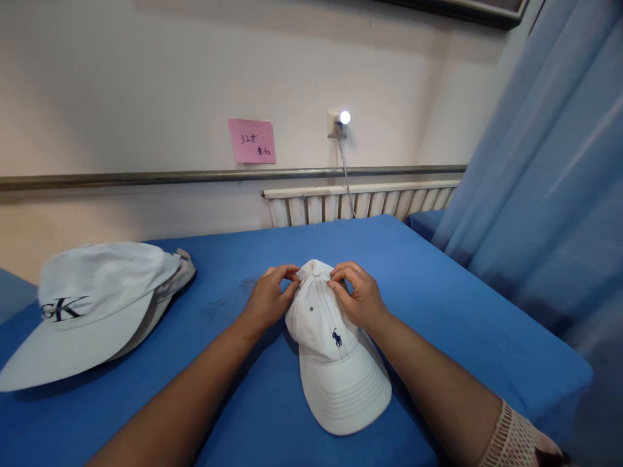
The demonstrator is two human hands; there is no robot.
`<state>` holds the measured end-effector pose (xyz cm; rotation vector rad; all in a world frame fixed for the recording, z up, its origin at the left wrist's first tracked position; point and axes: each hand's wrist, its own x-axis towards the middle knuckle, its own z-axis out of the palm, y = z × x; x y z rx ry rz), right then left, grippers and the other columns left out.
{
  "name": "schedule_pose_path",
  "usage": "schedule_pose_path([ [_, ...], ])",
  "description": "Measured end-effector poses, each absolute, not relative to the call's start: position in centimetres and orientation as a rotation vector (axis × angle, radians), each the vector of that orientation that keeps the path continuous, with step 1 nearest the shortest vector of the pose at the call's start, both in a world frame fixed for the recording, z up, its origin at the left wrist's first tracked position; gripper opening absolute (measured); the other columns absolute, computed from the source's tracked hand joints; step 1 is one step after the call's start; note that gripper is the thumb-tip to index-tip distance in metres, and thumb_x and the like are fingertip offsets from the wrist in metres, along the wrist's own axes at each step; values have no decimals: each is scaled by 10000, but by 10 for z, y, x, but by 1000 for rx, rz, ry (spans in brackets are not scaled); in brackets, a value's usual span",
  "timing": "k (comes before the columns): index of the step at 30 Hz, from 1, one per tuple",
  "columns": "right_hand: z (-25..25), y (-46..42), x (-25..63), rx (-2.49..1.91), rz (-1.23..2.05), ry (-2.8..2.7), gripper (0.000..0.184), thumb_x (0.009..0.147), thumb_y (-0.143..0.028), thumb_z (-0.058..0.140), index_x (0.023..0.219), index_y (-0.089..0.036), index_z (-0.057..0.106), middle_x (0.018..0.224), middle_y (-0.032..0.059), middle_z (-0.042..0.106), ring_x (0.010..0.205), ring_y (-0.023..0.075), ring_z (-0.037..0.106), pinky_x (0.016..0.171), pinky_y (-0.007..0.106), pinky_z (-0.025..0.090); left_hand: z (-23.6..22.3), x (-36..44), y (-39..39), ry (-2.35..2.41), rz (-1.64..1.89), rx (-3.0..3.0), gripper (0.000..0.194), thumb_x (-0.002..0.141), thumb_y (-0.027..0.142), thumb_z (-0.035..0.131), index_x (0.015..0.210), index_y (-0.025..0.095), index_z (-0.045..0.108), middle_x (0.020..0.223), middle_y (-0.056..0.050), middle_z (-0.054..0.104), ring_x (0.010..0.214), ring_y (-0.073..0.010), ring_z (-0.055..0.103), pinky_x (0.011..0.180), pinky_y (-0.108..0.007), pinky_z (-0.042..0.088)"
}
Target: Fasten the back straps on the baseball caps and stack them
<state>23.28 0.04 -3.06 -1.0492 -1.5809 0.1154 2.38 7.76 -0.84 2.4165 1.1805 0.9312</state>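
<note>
A white baseball cap [316, 350] with a small dark embroidered figure lies on the blue table cover in front of me, its brim toward me. My left hand [272, 295] pinches the cap's crown on its left side near the top button. On the other side of the button, my right hand [360, 295] pinches the crown between thumb and fingers. The fabric is drawn up between the two hands. The cap's back is hidden behind its crown.
At the left, a larger white cap [107, 279] with dark letters rests on another cap [178, 279]. The blue-covered table [452, 324] meets a wall with a radiator [331, 206], a rail [195, 176] and a plugged-in socket [335, 126]. A blue curtain [549, 168] hangs at the right.
</note>
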Motion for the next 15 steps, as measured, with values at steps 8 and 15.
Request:
schedule_pose_path([
  [8,-35,3,233,-1045,103,-1513,105,871,-155,588,803,-234,586,897,37,660,893,199,631,854,370,505,4,16,78,1060,1020,2343,388,867,290,552,1244,201,551,1150,-89,711,1131,-246,625,1033,-460,435],
  [15,-39,4,229,-1051,129,-1504,88,864,-169,594,801,-231,596,897,41,669,901,202,636,859,367,512,-6,34,70,924,961,2243,519,845,320,621,1338,202,507,1070,-77,739,1115,-245,650,1088,-481,394],
])
